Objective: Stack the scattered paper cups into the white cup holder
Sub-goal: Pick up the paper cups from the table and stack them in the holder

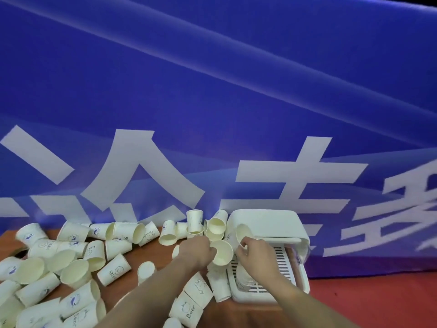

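Note:
Several white paper cups (71,263) with small blue drawings lie scattered on a brown table, most on their sides. My left hand (196,253) grips one cup (221,254) by its side, mouth facing me. My right hand (251,250) pinches the rim of another cup (243,232), tilted just left of the white cup holder (272,223). The holder has a raised lid and a slotted tray (285,271). A stack of cups (243,279) lies inside it, partly hidden by my right forearm.
A blue banner (212,102) with large white characters stands right behind the table. More cups (196,297) crowd the front between my forearms. Red floor (378,301) shows to the right of the holder. The brown table (136,259) shows between cups.

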Action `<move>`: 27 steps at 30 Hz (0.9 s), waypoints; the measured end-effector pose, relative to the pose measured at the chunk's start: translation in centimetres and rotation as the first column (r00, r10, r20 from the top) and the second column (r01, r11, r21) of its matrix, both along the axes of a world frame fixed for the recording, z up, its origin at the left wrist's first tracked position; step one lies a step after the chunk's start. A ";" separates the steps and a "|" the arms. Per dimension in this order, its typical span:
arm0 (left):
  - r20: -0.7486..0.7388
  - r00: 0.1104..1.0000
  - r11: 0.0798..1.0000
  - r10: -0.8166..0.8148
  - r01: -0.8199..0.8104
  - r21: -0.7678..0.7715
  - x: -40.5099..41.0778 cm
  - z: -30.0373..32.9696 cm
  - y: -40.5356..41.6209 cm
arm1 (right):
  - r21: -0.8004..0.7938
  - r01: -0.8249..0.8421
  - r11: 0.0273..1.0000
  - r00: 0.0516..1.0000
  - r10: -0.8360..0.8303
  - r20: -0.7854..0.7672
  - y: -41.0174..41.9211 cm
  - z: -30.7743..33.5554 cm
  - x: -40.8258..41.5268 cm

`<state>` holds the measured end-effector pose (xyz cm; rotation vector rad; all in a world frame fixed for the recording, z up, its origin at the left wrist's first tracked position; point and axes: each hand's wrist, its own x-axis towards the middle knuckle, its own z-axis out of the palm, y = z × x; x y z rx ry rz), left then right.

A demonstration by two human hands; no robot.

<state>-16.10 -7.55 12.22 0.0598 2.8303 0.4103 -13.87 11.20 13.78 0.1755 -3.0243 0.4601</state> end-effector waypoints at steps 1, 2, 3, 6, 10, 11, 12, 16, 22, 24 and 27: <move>-0.012 1.000 1.000 -0.003 0.003 0.016 0.0 0.3 0.5 | -0.013 0.005 1.000 1.000 -0.005 -0.003 0.6 0.2 0.3; -0.017 1.000 0.999 -0.006 0.007 0.036 0.1 0.6 1.0 | -0.020 0.013 1.000 1.000 -0.013 -0.014 1.4 0.4 0.6; -0.019 1.000 0.998 -0.010 0.011 0.056 0.1 0.8 1.6 | -0.029 0.028 0.999 0.999 -0.029 -0.027 2.1 0.7 0.9; -0.029 0.999 0.996 -0.031 0.033 0.088 0.2 1.2 3.3 | -0.088 0.079 0.993 0.995 -0.084 -0.055 4.4 1.3 1.8; -0.045 0.998 0.989 -0.053 0.059 0.135 0.6 0.8 5.8 | -0.099 0.089 0.991 0.995 -0.092 -0.025 7.2 0.7 2.6; -0.054 0.997 0.989 -0.055 0.062 0.138 0.6 0.7 6.4 | -0.098 0.081 0.992 0.996 -0.083 -0.015 7.8 0.4 2.6; -0.066 0.996 0.988 -0.059 0.068 0.139 0.6 0.7 7.0 | -0.089 0.078 0.993 0.997 -0.078 -0.002 8.6 0.1 2.6; -0.098 0.993 0.991 -0.066 0.077 0.110 0.5 0.6 9.2 | -0.036 0.092 0.995 0.996 -0.091 0.026 10.7 -1.0 2.7; -0.054 0.997 0.998 -0.052 0.053 0.016 0.3 -1.5 10.5 | -0.016 0.118 0.993 0.989 -0.116 0.088 13.0 -1.9 3.1; -0.031 0.999 0.999 -0.042 0.041 -0.027 0.2 -2.3 10.8 | -0.020 0.119 0.993 0.987 -0.116 0.110 13.6 -2.4 3.2; 0.014 1.000 0.997 -0.028 0.029 -0.066 0.0 -3.5 10.8 | -0.021 0.108 0.994 0.985 -0.104 0.137 14.2 -3.3 3.4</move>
